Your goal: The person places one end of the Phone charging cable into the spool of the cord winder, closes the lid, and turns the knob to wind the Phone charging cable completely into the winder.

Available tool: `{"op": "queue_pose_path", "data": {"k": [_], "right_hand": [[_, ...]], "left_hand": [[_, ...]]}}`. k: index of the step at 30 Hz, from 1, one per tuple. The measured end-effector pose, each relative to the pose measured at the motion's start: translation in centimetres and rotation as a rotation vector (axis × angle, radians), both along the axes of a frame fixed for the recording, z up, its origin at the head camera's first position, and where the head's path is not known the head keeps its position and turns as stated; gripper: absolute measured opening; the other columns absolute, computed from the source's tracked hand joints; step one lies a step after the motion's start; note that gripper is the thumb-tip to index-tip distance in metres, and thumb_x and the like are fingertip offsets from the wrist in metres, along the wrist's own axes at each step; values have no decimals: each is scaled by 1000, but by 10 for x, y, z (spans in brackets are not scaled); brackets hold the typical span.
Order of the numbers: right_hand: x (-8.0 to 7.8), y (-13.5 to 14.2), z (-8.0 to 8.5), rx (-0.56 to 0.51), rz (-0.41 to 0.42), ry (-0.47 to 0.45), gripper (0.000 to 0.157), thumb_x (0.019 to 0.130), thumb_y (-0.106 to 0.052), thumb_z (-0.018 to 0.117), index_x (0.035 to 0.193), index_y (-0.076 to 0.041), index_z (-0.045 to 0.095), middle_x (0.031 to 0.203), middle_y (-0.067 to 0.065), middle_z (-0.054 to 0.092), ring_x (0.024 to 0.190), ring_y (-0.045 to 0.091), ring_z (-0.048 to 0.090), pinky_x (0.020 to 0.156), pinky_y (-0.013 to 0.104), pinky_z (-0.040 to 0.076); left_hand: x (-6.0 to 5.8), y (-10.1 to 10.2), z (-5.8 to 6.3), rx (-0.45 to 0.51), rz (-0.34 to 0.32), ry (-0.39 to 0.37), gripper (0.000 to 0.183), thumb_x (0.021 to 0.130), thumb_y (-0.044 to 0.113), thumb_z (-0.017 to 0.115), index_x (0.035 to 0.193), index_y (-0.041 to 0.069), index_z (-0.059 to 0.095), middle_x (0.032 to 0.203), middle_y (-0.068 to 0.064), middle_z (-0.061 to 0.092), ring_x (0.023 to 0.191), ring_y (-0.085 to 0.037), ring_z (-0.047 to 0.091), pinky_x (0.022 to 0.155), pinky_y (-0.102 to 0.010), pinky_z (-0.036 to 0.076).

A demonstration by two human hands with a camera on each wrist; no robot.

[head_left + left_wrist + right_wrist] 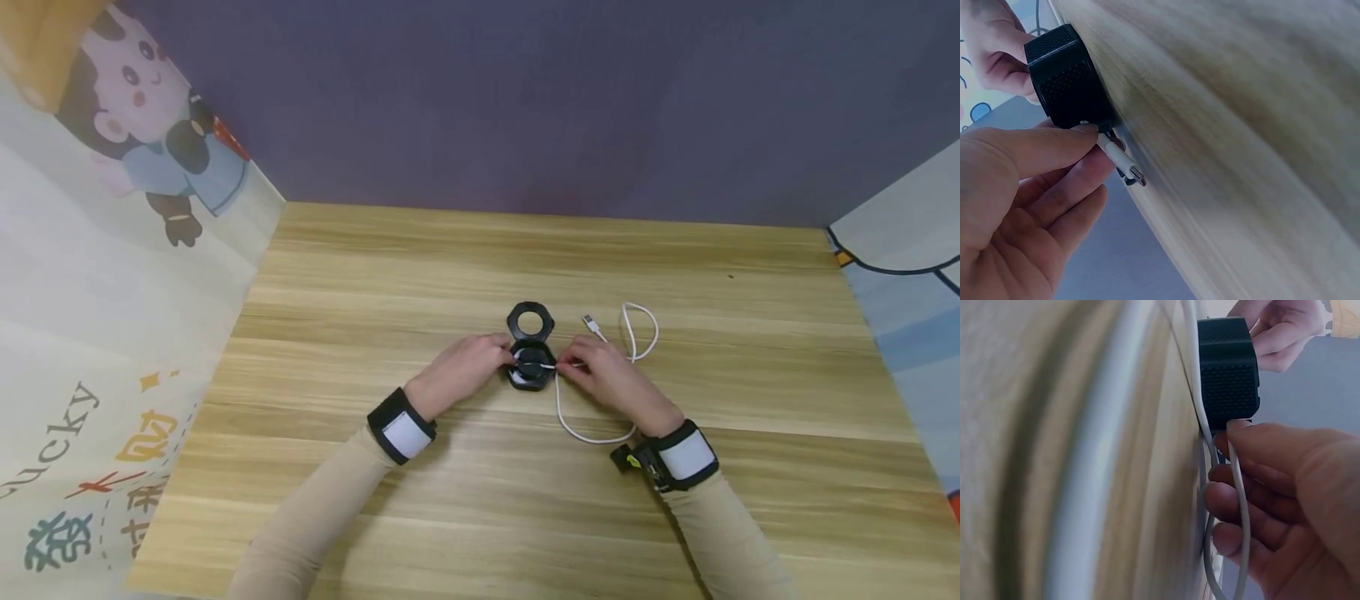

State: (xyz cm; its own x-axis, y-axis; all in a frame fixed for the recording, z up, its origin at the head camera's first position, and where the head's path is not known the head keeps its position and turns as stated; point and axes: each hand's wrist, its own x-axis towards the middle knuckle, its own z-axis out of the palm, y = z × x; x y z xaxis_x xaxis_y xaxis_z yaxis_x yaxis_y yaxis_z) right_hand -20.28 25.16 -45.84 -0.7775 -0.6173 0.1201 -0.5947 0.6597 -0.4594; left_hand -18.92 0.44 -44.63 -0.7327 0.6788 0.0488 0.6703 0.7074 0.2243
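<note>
A black hexagonal cable case (531, 387) stands on the table, its ring-shaped lid (513, 322) swung back on the far side. White cable crosses the dark round core inside it. At the case's left side, my left hand (467, 372) pinches the white USB cable between thumb and index finger, close behind its small metal-tipped plug (1124, 160). My right hand (613, 382) grips the same cable (1239, 487) at the case's right edge, thumb against fingers. The larger USB plug (590, 323) lies loose beyond the right hand.
Loops of the cable (655, 335) lie right of the case, and another curve hangs toward the front. The wooden table (450, 517) meets a dark panel (555, 108) at the back. A printed cloth (150, 292) borders the left.
</note>
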Motion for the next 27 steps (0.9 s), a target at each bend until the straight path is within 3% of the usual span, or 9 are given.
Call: {"op": "queue_pose_path", "data": {"k": [9, 15, 27], "right_hand": [[-3, -2, 4, 48, 30, -4, 11, 87, -22, 65, 91, -12, 68, 88, -1, 62, 81, 11, 57, 72, 32, 53], [-11, -5, 15, 52, 77, 30, 10, 85, -20, 67, 89, -11, 68, 87, 0, 63, 80, 14, 58, 70, 34, 54], [-30, -21, 23, 115, 32, 45, 18, 90, -27, 61, 95, -12, 68, 89, -1, 62, 78, 12, 56, 68, 33, 52]], "left_hand": [[2, -1, 1, -10, 12, 5, 22, 88, 1, 58, 98, 13, 73, 99, -2, 66, 86, -10, 60, 75, -22, 54], [4, 1, 1, -6, 18, 0, 23, 89, 2, 58, 102, 13, 72, 105, -3, 67, 92, -12, 61, 79, -23, 54], [5, 3, 5, -4, 12, 7, 22, 89, 2, 58, 100, 13, 73, 104, -3, 67, 90, -10, 61, 77, -22, 54]]}}
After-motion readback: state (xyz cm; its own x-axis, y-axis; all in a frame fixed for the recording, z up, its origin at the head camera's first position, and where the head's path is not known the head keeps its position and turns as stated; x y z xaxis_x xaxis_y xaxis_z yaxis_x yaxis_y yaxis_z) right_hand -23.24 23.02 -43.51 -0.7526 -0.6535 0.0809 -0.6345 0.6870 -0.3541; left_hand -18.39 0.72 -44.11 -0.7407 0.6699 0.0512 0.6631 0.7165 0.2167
